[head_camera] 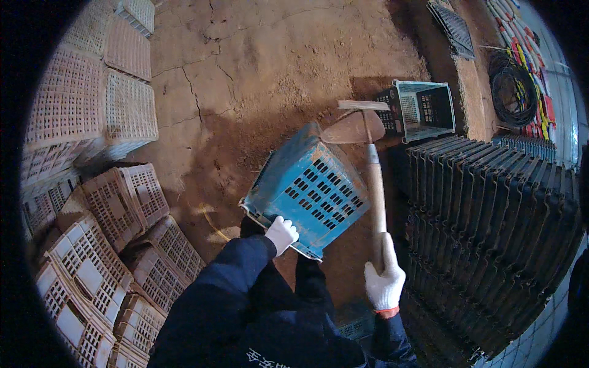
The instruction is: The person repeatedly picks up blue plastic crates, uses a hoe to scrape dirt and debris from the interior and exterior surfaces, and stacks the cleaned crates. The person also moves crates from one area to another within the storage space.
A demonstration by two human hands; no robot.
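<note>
A blue perforated plastic crate (317,198) is tilted in front of me, its slotted side facing up. My left hand (282,234), in a white knit glove, grips the crate's rim at the near edge. In my right hand (385,276), also gloved in white, is the wooden handle of a shovel (376,193). Its rusty rounded blade (354,129) lies just beyond the crate's far corner, and a short crosspiece shows past the blade. Whether the blade touches the crate, I cannot tell.
Dirty pale crates (131,106) are stacked along the left. A tall stack of dark crates (478,221) stands close on the right. An open green-grey crate (428,110) lies on its side beyond it. Coiled black hose (513,89) is at the upper right. Cracked earth floor (257,55) stretches ahead.
</note>
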